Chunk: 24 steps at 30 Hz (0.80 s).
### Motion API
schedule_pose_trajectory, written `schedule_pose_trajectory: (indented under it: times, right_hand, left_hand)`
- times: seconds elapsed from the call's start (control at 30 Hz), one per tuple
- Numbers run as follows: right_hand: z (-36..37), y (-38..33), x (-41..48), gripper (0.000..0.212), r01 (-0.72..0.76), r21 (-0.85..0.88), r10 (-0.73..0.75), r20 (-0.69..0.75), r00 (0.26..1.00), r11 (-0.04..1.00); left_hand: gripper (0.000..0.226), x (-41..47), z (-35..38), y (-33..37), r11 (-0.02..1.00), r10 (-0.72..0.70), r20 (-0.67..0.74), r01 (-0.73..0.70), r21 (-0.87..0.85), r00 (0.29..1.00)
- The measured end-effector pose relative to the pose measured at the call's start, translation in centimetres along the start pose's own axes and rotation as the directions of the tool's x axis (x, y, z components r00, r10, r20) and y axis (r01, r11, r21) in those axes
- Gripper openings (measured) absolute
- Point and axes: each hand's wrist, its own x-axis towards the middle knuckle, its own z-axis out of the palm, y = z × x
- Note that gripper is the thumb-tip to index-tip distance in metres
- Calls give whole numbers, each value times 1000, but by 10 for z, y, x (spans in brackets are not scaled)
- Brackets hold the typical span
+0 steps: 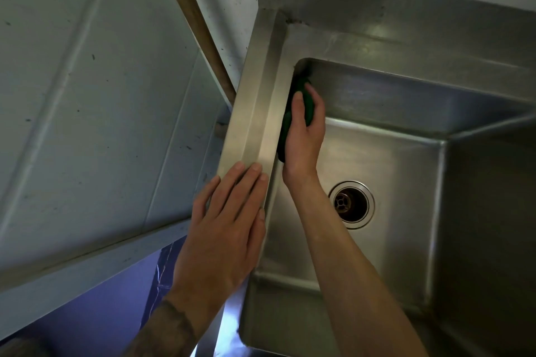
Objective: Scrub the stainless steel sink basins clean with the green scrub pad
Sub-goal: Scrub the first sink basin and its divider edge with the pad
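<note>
One deep stainless steel sink basin (pixel 406 159) fills the rt side, w/ a pale speckled wall panel (pixel 87 95) on the left and a brown wooden pole (pixel 197 26) running between them. Left hand (pixel 226 226) lies flat on the basin's raised left rim, grip spread, fingers straight. Right hand (pixel 304 136) is down inside, grip curled round the dark green scrub pad (pixel 308 107), pressing it vs the left inner wall near the far corner. Round metal drain (pixel 351 204) sits in the basin floor, just beside the rt forearm.
</note>
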Motion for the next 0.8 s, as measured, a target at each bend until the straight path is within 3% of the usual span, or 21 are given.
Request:
schedule_pose_trajectory:
  times: [0.07,0.2,0.37,0.53,0.7,0.8]
  right_hand:
    - [0,2,0,31,8,1,-8,-6,1000,1000]
    - [2,-10,6,40,-178,-22,179,22,984,984]
    - [-5,-13,-6,30,34,-13,-33,44,998,999]
    - [2,-11,7,34,-175,-55,177,43,983,983]
    - [-5,-5,-9,29,11,-10,-10,53,999,1000]
    - [-3,7,-2,29,-18,-53,21,61,998,998]
  left_hand:
    - [56,1,-1,1,1000,-1,2,1,3,1000]
    - [54,2,-3,1,1000,-3,0,3,6,1000]
    - [53,1,-2,1,1000,2,4,-2,8,1000]
    - [55,2,-2,0,1000,-4,8,4,5,1000]
    - [54,2,-1,1,1000,-1,-4,1,6,1000]
    - [55,2,-1,1,1000,1,-7,-1,7,1000]
